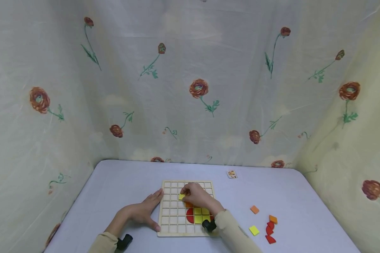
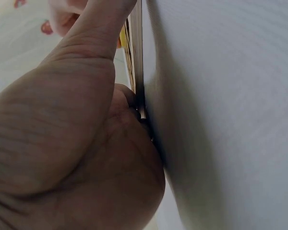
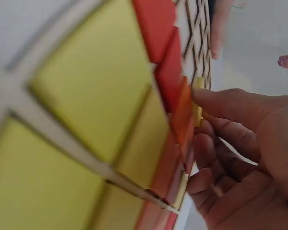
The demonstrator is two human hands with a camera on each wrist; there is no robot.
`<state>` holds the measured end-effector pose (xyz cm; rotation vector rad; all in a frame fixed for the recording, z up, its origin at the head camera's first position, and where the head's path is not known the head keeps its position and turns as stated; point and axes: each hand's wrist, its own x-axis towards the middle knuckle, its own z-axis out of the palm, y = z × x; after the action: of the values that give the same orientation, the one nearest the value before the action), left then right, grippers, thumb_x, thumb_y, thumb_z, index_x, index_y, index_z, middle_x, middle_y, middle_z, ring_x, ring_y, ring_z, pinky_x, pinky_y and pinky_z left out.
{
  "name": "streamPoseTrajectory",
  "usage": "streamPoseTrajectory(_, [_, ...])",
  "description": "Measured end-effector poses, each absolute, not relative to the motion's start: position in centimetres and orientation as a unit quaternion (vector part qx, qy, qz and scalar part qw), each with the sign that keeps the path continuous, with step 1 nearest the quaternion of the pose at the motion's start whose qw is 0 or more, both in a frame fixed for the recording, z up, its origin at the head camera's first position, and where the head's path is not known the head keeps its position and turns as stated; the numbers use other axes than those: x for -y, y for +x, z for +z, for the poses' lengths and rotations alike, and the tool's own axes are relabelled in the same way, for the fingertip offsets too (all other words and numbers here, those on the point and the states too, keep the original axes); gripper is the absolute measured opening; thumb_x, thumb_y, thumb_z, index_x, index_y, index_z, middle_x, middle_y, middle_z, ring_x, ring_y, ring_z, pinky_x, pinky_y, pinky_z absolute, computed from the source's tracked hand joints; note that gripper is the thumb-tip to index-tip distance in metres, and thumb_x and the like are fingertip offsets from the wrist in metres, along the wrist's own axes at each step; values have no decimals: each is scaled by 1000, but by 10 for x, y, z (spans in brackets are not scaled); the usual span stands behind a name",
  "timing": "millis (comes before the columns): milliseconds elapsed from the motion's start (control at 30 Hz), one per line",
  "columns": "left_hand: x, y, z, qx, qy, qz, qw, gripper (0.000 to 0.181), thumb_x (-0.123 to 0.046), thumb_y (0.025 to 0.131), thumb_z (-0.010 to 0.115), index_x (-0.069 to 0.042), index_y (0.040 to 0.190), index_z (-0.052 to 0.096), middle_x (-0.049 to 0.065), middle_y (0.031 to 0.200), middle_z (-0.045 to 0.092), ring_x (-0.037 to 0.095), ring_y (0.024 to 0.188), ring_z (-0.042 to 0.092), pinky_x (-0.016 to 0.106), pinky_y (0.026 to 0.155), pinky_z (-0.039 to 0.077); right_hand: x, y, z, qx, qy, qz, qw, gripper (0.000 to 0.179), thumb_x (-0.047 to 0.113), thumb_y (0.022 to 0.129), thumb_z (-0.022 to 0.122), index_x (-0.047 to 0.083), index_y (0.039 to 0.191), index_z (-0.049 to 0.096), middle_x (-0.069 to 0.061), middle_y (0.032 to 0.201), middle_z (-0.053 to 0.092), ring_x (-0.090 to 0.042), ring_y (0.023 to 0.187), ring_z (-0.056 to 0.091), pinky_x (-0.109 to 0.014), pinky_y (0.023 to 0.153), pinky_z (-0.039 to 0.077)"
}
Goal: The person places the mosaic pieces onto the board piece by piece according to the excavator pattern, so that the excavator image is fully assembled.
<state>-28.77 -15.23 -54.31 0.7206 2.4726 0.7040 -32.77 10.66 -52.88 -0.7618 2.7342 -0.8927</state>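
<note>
A square wooden grid board lies on the white table. My left hand rests along its left edge, fingers straight and thumb spread near the front corner. Over the upper middle of the board, my right hand pinches a yellow square tile between thumb and fingers. In the right wrist view this yellow tile stands nearly on edge beside an orange tile. Red pieces and yellow tiles fill cells below; my right hand and wrist hide some cells.
Right of the board lie loose orange tiles, a yellow tile and several red curved-edge pieces. A small printed card lies beyond the board's back right corner. A flowered curtain encloses the table's back and sides.
</note>
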Motion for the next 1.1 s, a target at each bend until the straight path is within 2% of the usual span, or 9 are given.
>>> streamPoseTrajectory(167, [153, -287, -541, -900, 258, 257, 238, 131, -57, 65, 81, -5, 155, 3, 13, 163, -4, 30, 151, -1, 49, 123, 8, -106, -333, -527, -911, -257, -304, 103, 17, 9, 84, 73, 10, 100, 71, 0, 95, 65, -9, 82, 55, -24, 76, 50])
streamPoseTrajectory(400, [152, -287, -539, -900, 258, 258, 240, 130, -56, 66, 81, -5, 155, 2, 13, 163, -5, 30, 151, -2, 49, 123, 8, -106, -337, -528, -912, -239, -312, 117, 15, 12, 83, 75, 15, 98, 72, 6, 92, 64, -8, 82, 55, -24, 77, 51])
streamPoseTrajectory(600, [151, -288, -541, -900, 257, 256, 241, 130, -57, 65, 81, -5, 155, 3, 13, 163, -5, 30, 151, -2, 50, 122, 8, -111, -330, -525, -913, -242, -309, 109, 22, 15, 83, 75, 12, 104, 70, 3, 96, 64, -11, 84, 56, -25, 78, 51])
streamPoseTrajectory(733, [150, -289, -542, -902, 254, 252, 240, 131, -58, 64, 81, -6, 155, 3, 13, 164, -4, 30, 151, -1, 49, 123, 8, -124, -318, -517, -915, -234, -316, 86, 26, 18, 84, 75, 9, 108, 68, -1, 99, 64, -15, 85, 55, -25, 73, 50])
streamPoseTrajectory(833, [149, -289, -542, -903, 254, 251, 240, 132, -58, 64, 81, -6, 155, 3, 13, 163, -4, 30, 151, -1, 48, 123, 7, -142, -306, -509, -916, -205, -332, 92, 28, 21, 83, 75, 7, 106, 65, -6, 97, 63, -18, 84, 53, -26, 67, 47])
streamPoseTrajectory(933, [149, -290, -544, -903, 255, 251, 238, 132, -59, 63, 81, -6, 155, 3, 13, 163, -4, 30, 151, -1, 48, 123, 6, -168, -294, -502, -919, -173, -332, 119, 39, 27, 79, 79, 7, 107, 61, -8, 99, 60, -21, 88, 52, -29, 68, 46])
streamPoseTrajectory(1100, [151, -291, -547, -903, 258, 250, 234, 133, -60, 63, 81, -6, 155, 3, 13, 163, -5, 30, 151, -1, 49, 123, 7, -216, -279, -501, -933, -121, -304, 150, 60, 36, 70, 86, 7, 114, 56, -8, 109, 55, -21, 97, 50, -35, 79, 47])
